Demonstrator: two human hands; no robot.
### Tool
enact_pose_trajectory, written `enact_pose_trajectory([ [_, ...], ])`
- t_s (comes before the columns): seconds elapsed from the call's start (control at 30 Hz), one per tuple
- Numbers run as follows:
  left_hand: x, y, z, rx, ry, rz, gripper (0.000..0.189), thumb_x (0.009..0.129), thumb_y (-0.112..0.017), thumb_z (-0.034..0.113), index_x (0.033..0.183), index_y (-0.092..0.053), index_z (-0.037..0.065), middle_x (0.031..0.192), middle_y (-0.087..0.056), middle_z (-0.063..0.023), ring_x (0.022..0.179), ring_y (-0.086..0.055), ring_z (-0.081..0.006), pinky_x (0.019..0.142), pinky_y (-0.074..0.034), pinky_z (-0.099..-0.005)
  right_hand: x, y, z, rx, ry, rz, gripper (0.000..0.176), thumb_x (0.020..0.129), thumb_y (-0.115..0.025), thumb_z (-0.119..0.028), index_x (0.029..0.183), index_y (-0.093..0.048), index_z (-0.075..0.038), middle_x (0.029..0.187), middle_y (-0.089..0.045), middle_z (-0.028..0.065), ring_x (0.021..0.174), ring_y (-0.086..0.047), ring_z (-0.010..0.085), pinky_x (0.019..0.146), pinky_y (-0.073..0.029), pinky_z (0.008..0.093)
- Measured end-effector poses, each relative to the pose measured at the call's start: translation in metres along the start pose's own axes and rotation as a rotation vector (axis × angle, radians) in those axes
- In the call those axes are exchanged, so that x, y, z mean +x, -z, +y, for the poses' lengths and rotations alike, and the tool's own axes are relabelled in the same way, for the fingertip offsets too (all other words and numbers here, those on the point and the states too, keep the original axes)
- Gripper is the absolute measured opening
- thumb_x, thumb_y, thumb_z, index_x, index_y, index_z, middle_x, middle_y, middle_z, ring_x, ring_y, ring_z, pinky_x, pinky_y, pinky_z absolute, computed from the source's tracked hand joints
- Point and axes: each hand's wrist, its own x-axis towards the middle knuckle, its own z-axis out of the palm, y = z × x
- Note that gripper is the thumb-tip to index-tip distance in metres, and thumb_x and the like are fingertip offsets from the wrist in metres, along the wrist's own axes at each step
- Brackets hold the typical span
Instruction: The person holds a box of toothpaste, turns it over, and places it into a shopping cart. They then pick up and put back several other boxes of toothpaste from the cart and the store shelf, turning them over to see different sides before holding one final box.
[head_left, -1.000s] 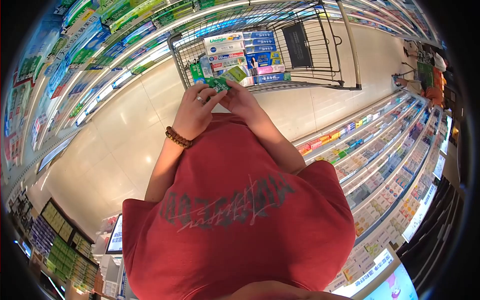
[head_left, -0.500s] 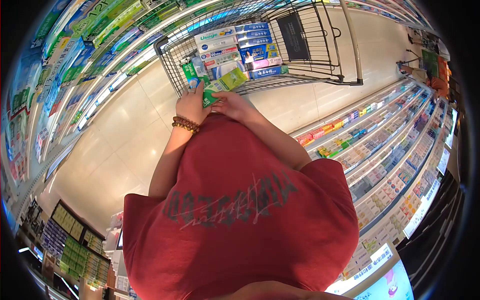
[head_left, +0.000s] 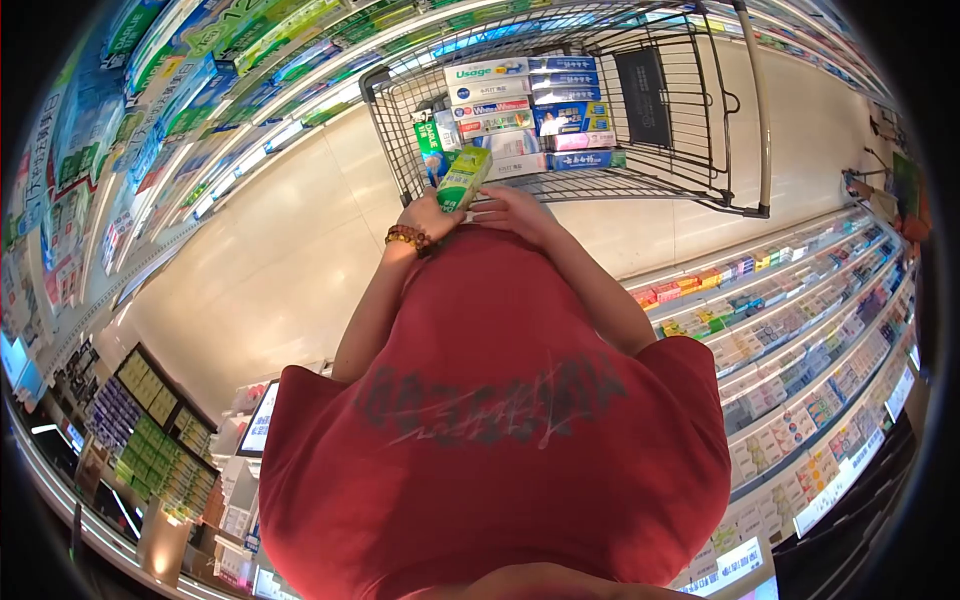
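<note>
A green and yellow-green toothpaste box (head_left: 465, 180) is tilted in front of my body, over the near side of the shopping cart. My left hand (head_left: 428, 214), with beaded bracelets at the wrist, grips its lower left side. My right hand (head_left: 516, 212) is open beside the box's lower right edge, fingers stretched toward it. Just beyond, inside the cart (head_left: 400, 172), a green Darlie box (head_left: 428, 140) stands at the left end. Next to it lie stacked toothpaste boxes, among them a white Usage box (head_left: 487, 71) and several blue ones (head_left: 563, 64).
Shelves of boxed goods (head_left: 150, 130) run along the left. More shelves with small packages (head_left: 790, 340) line the right. Pale tiled floor (head_left: 290, 230) lies between them. A dark panel (head_left: 642, 98) hangs on the cart's right end, by its handle (head_left: 755, 110).
The toothpaste box has turned more upright in my left hand. My right fingers have come off its face and straightened. The view has shifted, so the cart sits further right and lower.
</note>
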Motion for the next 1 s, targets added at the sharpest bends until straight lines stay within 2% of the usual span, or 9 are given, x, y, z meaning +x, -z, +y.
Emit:
enact_pose_trajectory([
  [0.17,0.050,-0.030,-0.037,-0.540,0.082,0.112,0.081,0.077,-0.072,0.052,0.124,-0.053,-0.011,0.109,-0.068,-0.0276,0.098,-0.069,-0.0349,0.086,-0.054,-0.0409,0.011,0.050,0.000,-1.176,0.617,0.638,0.025,0.092,-0.060,-0.025,0.097,-0.067,-0.001,0.094,-0.071,0.0168,0.089,-0.068,0.0328,0.077,-0.053,0.0441],
  [0.27,0.086,-0.044,-0.039,-0.593,0.157,0.252,0.077,0.077,-0.075,0.041,0.127,-0.051,-0.013,0.109,-0.068,-0.0222,0.095,-0.070,-0.0279,0.080,-0.056,-0.0378,0.025,0.098,0.005,-1.594,0.855,0.706,0.023,0.090,-0.062,-0.024,0.093,-0.067,-0.002,0.095,-0.069,0.0195,0.085,-0.066,0.0366,0.077,-0.052,0.0455],
  [0.33,0.135,-0.063,-0.062,-0.867,0.047,0.168,0.072,0.078,-0.076,0.037,0.126,-0.053,-0.011,0.108,-0.068,-0.0201,0.094,-0.070,-0.0273,0.078,-0.057,-0.0370,0.018,0.095,0.005,-1.605,0.670,0.659,0.024,0.090,-0.061,-0.024,0.096,-0.067,-0.002,0.096,-0.070,0.0194,0.087,-0.067,0.0356,0.078,-0.052,0.0472],
  [0.4,0.152,-0.059,-0.055,-1.298,0.346,-0.131,0.060,0.083,-0.075,0.034,0.126,-0.055,-0.003,0.107,-0.068,-0.0153,0.090,-0.069,-0.0243,0.076,-0.057,-0.0356,0.019,0.090,0.003,-1.656,0.497,0.629,0.025,0.092,-0.060,-0.025,0.099,-0.067,-0.001,0.100,-0.070,0.0208,0.089,-0.067,0.0357,0.079,-0.053,0.0465],
  [0.47,0.132,-0.047,-0.025,-1.377,0.332,-0.093,0.060,0.084,-0.076,0.032,0.130,-0.053,0.000,0.109,-0.067,-0.0133,0.090,-0.068,-0.0214,0.076,-0.057,-0.0354,0.040,0.088,0.005,-1.368,0.674,0.589,0.034,0.094,-0.062,-0.032,0.108,-0.065,-0.001,0.103,-0.070,0.0193,0.091,-0.068,0.0316,0.077,-0.054,0.0444],
  [0.5,0.127,-0.055,-0.021,-1.312,0.237,-0.049,0.062,0.084,-0.077,0.031,0.131,-0.053,0.000,0.110,-0.067,-0.0133,0.092,-0.068,-0.0211,0.077,-0.057,-0.0351,0.052,0.085,0.005,-1.220,0.749,0.565,0.038,0.094,-0.062,-0.035,0.112,-0.064,-0.001,0.105,-0.070,0.0185,0.091,-0.069,0.0295,0.076,-0.054,0.0433],
  [0.67,0.095,-0.074,-0.017,-0.906,-0.131,0.199,0.070,0.081,-0.080,0.029,0.136,-0.049,0.000,0.115,-0.067,-0.0126,0.099,-0.066,-0.0190,0.085,-0.054,-0.0331,0.099,0.014,-0.025,-0.677,0.340,0.308,0.061,0.091,-0.068,-0.042,0.128,-0.051,0.003,0.105,-0.067,0.0157,0.088,-0.069,0.0230,0.072,-0.058,0.0380],
  [0.83,0.079,-0.066,-0.055,-0.577,-0.117,0.337,0.087,0.079,-0.075,0.047,0.141,-0.043,-0.005,0.127,-0.058,-0.0276,0.116,-0.059,-0.0389,0.099,-0.047,-0.0429,0.119,-0.029,-0.038,-0.644,0.139,0.165,0.067,0.087,-0.071,-0.043,0.129,-0.047,0.004,0.107,-0.065,0.0158,0.087,-0.067,0.0221,0.067,-0.060,0.0370],
  [1.0,0.048,-0.059,-0.064,-0.416,-0.124,0.405,0.085,0.084,-0.073,0.043,0.144,-0.039,-0.006,0.122,-0.062,-0.0266,0.108,-0.064,-0.0356,0.094,-0.050,-0.0404,0.158,-0.041,-0.021,-0.745,0.064,0.152,0.065,0.084,-0.072,-0.032,0.129,-0.045,0.006,0.106,-0.066,0.0161,0.080,-0.070,0.0237,0.065,-0.058,0.0372],
])
